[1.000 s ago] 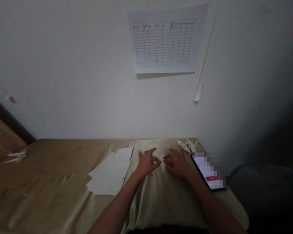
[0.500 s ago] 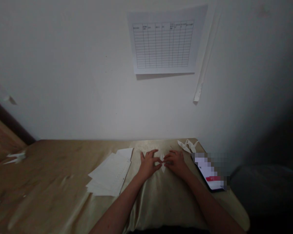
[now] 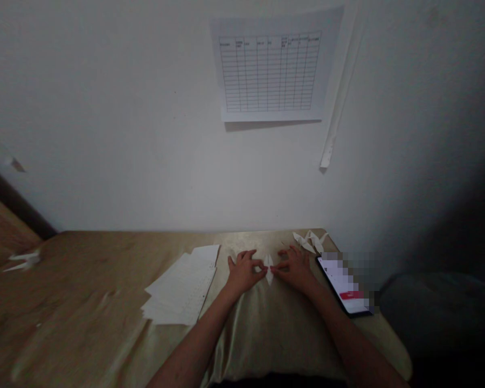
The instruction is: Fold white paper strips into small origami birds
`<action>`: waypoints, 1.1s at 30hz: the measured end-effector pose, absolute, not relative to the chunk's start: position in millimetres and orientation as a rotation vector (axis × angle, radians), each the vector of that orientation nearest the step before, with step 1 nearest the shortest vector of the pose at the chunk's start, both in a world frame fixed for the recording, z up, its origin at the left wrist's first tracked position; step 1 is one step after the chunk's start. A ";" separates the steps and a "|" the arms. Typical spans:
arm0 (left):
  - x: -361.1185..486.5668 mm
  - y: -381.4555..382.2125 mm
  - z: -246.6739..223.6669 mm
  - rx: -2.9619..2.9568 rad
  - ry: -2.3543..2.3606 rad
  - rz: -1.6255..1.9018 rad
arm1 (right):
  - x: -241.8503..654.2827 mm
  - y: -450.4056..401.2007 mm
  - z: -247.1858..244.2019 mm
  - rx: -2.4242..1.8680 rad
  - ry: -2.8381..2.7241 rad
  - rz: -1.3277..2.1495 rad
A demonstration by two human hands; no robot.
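A small folded piece of white paper, narrow and pointed at both ends, lies on the table between my hands. My left hand pinches its left side with thumb and forefinger, the other fingers raised and spread. From the right, my right hand grips the opposite edge between thumb and forefinger. The fingertips of both hands nearly meet across the paper's middle and hide part of it.
Loose white sheets lie left of my hands. Folded paper shapes sit at the back right, near a phone with a lit screen. Behind the table rises a wall bearing a printed chart. More paper pieces lie far left.
My hands have drawn slightly apart, with the left shifted a little left and the right a little right. More of the folded paper shows between them.
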State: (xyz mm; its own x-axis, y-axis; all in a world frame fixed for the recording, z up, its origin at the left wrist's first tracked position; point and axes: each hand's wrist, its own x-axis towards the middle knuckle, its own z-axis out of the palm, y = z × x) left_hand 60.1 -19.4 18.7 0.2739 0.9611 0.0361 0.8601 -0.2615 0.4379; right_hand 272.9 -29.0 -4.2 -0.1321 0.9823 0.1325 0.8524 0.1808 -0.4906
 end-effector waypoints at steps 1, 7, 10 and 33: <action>58.8 -19.4 19.2 2.208 1.666 0.418 | 272.9 -29.3 -4.3 -1.725 -2.040 0.414; 53.7 -18.0 20.8 2.185 1.666 0.366 | 272.7 -28.9 -2.3 -1.738 -2.057 0.452; 54.9 -18.4 20.6 2.192 1.683 0.364 | 272.5 -29.3 -1.0 -1.731 -2.050 0.471; 56.6 -17.2 9.4 2.248 1.628 0.390 | 271.7 -13.9 -29.3 -1.658 -1.943 0.249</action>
State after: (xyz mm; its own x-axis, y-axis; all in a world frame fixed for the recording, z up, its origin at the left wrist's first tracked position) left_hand 56.6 -17.2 9.4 0.3071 0.9514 0.0239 0.8590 -0.2879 0.4233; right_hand 271.7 -13.9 -29.3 -0.0711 0.9523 0.2967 0.8469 0.2148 -0.4865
